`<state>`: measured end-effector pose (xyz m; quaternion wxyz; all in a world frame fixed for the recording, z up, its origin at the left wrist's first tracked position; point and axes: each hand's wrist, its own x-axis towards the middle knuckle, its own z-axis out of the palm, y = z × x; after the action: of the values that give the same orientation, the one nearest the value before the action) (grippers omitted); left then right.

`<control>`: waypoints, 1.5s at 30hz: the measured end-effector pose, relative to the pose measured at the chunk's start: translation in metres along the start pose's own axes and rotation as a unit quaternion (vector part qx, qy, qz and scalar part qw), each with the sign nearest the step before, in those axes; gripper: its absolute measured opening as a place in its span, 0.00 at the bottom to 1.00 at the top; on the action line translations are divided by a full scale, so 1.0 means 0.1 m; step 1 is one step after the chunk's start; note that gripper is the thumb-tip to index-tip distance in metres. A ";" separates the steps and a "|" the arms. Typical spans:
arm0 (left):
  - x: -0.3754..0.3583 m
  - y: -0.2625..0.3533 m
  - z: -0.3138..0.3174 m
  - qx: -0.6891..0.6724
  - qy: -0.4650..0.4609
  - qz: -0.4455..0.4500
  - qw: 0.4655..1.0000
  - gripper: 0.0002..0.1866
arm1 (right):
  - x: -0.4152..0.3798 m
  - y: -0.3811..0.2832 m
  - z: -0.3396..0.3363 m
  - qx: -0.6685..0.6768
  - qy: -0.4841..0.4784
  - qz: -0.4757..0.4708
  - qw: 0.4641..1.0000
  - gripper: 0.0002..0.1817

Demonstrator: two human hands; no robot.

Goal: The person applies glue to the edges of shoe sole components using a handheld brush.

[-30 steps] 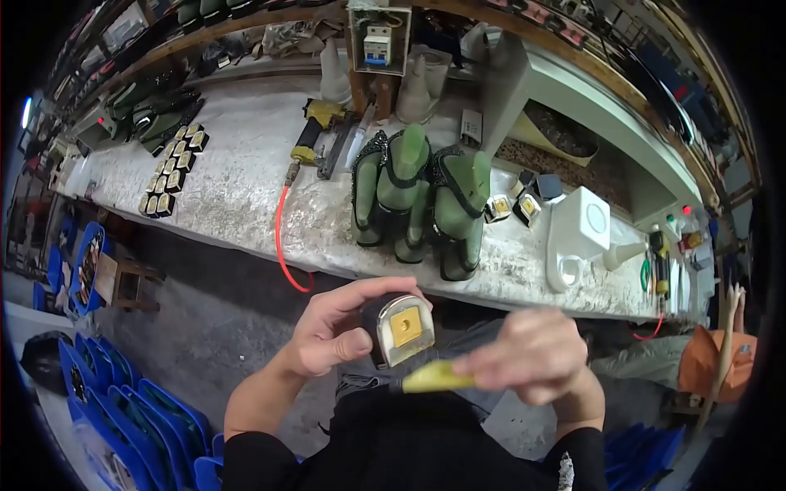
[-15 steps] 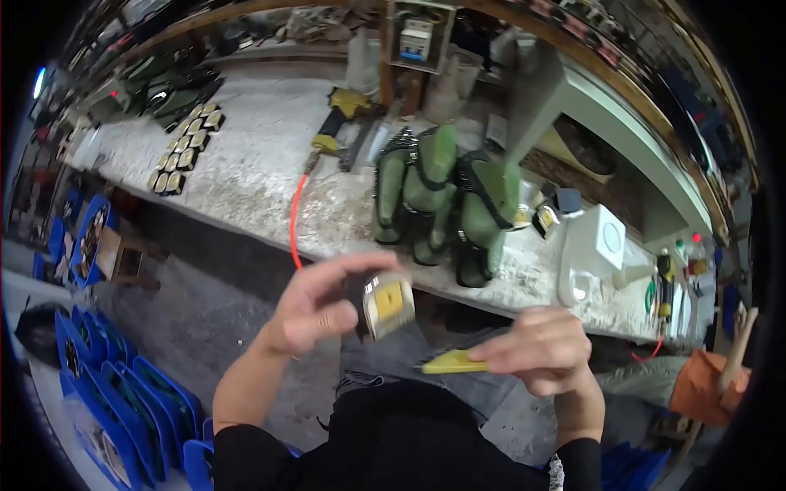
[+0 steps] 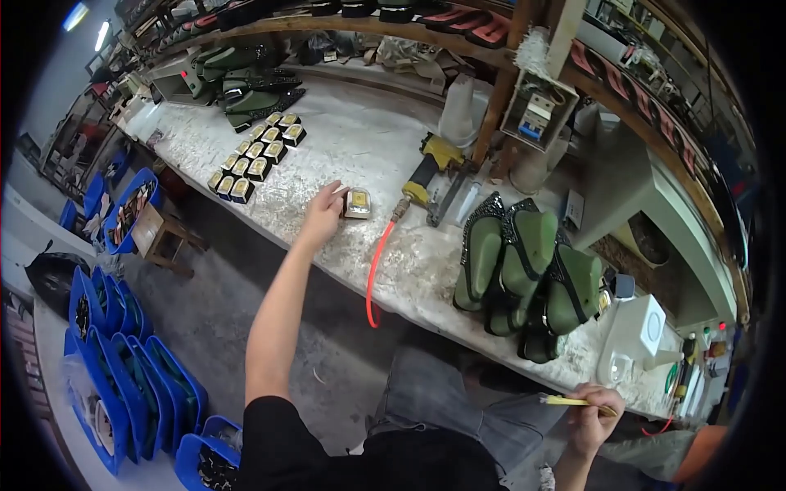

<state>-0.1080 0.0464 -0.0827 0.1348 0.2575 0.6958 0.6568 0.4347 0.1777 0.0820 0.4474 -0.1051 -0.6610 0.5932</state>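
Note:
My left hand (image 3: 324, 218) is stretched over the workbench, fingers extended and apart, beside a dark heel block (image 3: 358, 204) with a pale, yellow-centred top face. The block rests on the bench, and whether the fingertips still touch it is hard to see. Low on the right, my right hand (image 3: 591, 416) is closed round a small yellow brush (image 3: 566, 401) whose bristles point left. Further left, several similar heel blocks (image 3: 256, 150) stand in rows. Green shoe lasts (image 3: 528, 250) with black straps are grouped right of centre.
A yellow and black air tool (image 3: 426, 173) with a red hose (image 3: 376, 278) lies on the workbench (image 3: 327, 255). A white square bottle (image 3: 636, 326) stands at the right. Blue bins (image 3: 168, 385) and a wooden stool (image 3: 157, 233) occupy the floor at left.
My left hand has carried the heel block from in front of my body to the bench and set it down. My right hand has moved right and lower with the brush. The view has shifted left.

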 end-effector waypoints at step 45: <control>-0.82 2.43 1.11 0.107 0.074 0.325 0.937 0.06 | -0.52 -0.51 -1.44 0.275 0.364 0.070 0.887 0.22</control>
<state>0.0624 0.0978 0.1332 -0.1667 0.4331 0.6482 0.6038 0.5878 0.2278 0.0877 0.6250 -0.2324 -0.2531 0.7009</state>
